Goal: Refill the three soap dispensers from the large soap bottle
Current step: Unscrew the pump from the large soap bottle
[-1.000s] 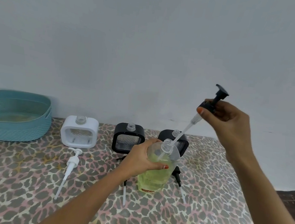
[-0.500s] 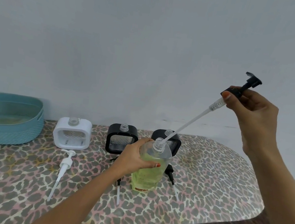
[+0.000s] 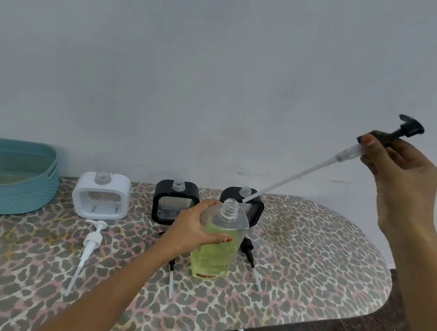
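Note:
The large clear soap bottle (image 3: 215, 247) with yellow-green soap stands upright at the table's middle, its neck uncapped. My left hand (image 3: 192, 231) grips its shoulder. My right hand (image 3: 400, 174), raised at the right, pinches the bottle's black pump (image 3: 397, 132); its long white tube (image 3: 293, 177) slants down-left and its tip hangs just right of the bottle's neck, outside it. Behind stand three uncapped dispensers: a white one (image 3: 101, 199), a black one (image 3: 175, 201) and another black one (image 3: 251, 205), partly hidden by the bottle.
A white pump (image 3: 89, 245) lies in front of the white dispenser. Two black pumps (image 3: 251, 260) lie around the bottle, one (image 3: 171, 277) partly under my left arm. A teal basket (image 3: 9, 178) sits at the far left. The leopard-print table (image 3: 310, 259) ends rounded at the right.
My right hand has lifted the pump up and to the right, drawing its tube fully out of the bottle's neck. My left hand keeps holding the bottle still.

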`<state>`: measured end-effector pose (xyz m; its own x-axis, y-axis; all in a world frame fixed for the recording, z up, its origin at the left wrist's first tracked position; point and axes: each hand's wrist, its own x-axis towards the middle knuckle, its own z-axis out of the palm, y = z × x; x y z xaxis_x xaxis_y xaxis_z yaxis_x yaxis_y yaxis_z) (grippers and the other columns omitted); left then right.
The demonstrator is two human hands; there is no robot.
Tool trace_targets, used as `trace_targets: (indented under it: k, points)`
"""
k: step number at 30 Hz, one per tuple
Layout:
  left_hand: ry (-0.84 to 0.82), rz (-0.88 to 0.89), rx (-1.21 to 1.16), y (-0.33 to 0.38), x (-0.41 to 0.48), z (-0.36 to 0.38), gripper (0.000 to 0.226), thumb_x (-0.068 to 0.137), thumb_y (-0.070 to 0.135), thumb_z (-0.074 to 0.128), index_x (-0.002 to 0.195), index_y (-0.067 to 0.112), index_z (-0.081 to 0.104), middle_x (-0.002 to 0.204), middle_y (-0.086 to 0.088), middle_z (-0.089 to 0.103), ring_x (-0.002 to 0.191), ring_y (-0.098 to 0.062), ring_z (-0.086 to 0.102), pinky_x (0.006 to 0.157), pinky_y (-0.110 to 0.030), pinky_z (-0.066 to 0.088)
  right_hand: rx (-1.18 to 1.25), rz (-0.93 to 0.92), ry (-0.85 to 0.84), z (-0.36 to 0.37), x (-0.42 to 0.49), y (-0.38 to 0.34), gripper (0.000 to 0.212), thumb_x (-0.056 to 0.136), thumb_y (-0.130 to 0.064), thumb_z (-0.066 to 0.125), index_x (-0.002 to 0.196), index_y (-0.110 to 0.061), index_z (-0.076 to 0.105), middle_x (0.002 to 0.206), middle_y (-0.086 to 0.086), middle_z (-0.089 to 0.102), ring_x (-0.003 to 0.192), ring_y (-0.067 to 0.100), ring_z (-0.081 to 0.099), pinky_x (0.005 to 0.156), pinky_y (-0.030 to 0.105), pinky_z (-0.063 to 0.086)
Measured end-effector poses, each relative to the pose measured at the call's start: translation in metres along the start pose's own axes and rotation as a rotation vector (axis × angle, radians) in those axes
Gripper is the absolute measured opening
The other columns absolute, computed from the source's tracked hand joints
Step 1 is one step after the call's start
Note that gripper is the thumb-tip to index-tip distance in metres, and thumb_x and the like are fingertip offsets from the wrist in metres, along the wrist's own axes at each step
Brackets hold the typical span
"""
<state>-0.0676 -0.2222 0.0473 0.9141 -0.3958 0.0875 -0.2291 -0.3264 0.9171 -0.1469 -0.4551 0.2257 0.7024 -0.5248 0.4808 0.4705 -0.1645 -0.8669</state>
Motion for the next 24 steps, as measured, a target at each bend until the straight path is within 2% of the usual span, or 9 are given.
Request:
trace_targets:
  k: [2, 5, 7, 11, 15, 17, 20, 22, 24]
  points:
    - [-0.005, -0.008, -0.007, 0.002, -0.001, 0.0, 0.08, 0.056, 0.035, 0.084, 0.126, 0.029, 0.045, 0.119, 0.009, 0.057, 0.11, -0.01, 0.057, 0.101, -0.033, 0.044, 0.01, 0.037, 0.051, -0.016, 0.003, 0.005, 0.039, 0.051, -0.044, 0.077, 0.082, -0.022, 0.069, 0.072, -0.013, 0.071, 0.08, 0.004, 0.063, 0.076, 0.012, 0.048]
    - [-0.01, -0.021, 0.005, 0.003, -0.001, -0.001, 0.089, 0.05, 0.044, 0.082, 0.129, 0.029, 0.042, 0.124, 0.007, 0.055, 0.115, -0.013, 0.054, 0.103, -0.037, 0.043, -0.008, 0.107, 0.11, -0.043, 0.004, 0.022, 0.044, 0.048, -0.046, 0.075, 0.084, -0.022, 0.067, 0.07, -0.015, 0.071, 0.078, 0.001, 0.063, 0.073, 0.009, 0.048]
    - [-0.016, -0.028, 0.009, 0.004, -0.002, -0.001, 0.095, 0.041, 0.056, 0.08, 0.126, 0.037, 0.041, 0.129, 0.004, 0.054, 0.116, -0.015, 0.053, 0.103, -0.039, 0.043, -0.022, 0.185, 0.167, -0.065, 0.004, 0.043, 0.042, 0.056, -0.04, 0.075, 0.089, -0.017, 0.067, 0.072, -0.013, 0.072, 0.081, 0.002, 0.063, 0.071, 0.008, 0.049]
    - [-0.012, -0.014, 0.003, 0.005, -0.003, -0.001, 0.092, 0.028, 0.075, 0.073, 0.11, 0.051, 0.04, 0.122, 0.009, 0.056, 0.113, -0.012, 0.055, 0.101, -0.035, 0.044, -0.148, 0.405, 0.322, -0.115, -0.001, 0.105, 0.034, 0.082, -0.019, 0.066, 0.112, -0.004, 0.062, 0.104, 0.009, 0.065, 0.078, 0.008, 0.059, 0.065, 0.005, 0.052]
    - [-0.009, 0.001, -0.01, 0.009, -0.003, 0.0, 0.088, 0.028, 0.069, 0.077, 0.106, 0.049, 0.043, 0.108, 0.019, 0.058, 0.101, -0.003, 0.058, 0.096, -0.028, 0.045, -0.253, 0.599, 0.411, -0.15, -0.015, 0.162, 0.041, 0.081, -0.018, 0.068, 0.115, 0.004, 0.06, 0.079, 0.003, 0.061, 0.064, 0.008, 0.052, 0.046, 0.003, 0.046]
    - [-0.01, 0.008, -0.036, 0.012, -0.004, 0.001, 0.08, 0.031, 0.059, 0.084, 0.099, 0.053, 0.042, 0.102, 0.025, 0.055, 0.095, 0.006, 0.056, 0.095, -0.026, 0.046, -0.298, 0.671, 0.437, -0.16, -0.022, 0.185, 0.038, 0.081, -0.017, 0.069, 0.11, 0.007, 0.062, 0.066, 0.002, 0.059, 0.056, 0.007, 0.051, 0.042, 0.006, 0.044]
    - [0.004, -0.003, -0.065, 0.013, -0.004, 0.002, 0.079, 0.028, 0.065, 0.08, 0.097, 0.053, 0.042, 0.099, 0.027, 0.054, 0.085, 0.012, 0.059, 0.086, -0.015, 0.049, -0.362, 0.77, 0.463, -0.167, -0.029, 0.209, 0.025, 0.079, -0.018, 0.071, 0.089, 0.004, 0.067, 0.035, -0.005, 0.054, 0.033, 0.001, 0.048, 0.038, 0.01, 0.041]
    - [0.013, -0.005, -0.067, 0.012, -0.003, 0.002, 0.085, 0.021, 0.074, 0.075, 0.097, 0.054, 0.042, 0.1, 0.026, 0.055, 0.082, 0.019, 0.059, 0.073, -0.002, 0.047, -0.408, 0.811, 0.472, -0.167, -0.033, 0.219, 0.024, 0.079, -0.02, 0.072, 0.067, -0.001, 0.062, 0.036, 0.001, 0.053, 0.036, 0.007, 0.051, 0.039, 0.015, 0.042]
    - [0.021, -0.01, -0.052, 0.012, -0.003, 0.002, 0.089, 0.016, 0.079, 0.071, 0.097, 0.056, 0.041, 0.101, 0.027, 0.055, 0.082, 0.018, 0.059, 0.068, 0.0, 0.045, -0.489, 0.826, 0.468, -0.165, -0.039, 0.226, 0.034, 0.078, -0.025, 0.073, 0.055, -0.008, 0.055, 0.051, 0.007, 0.053, 0.048, 0.016, 0.048, 0.048, 0.022, 0.041]
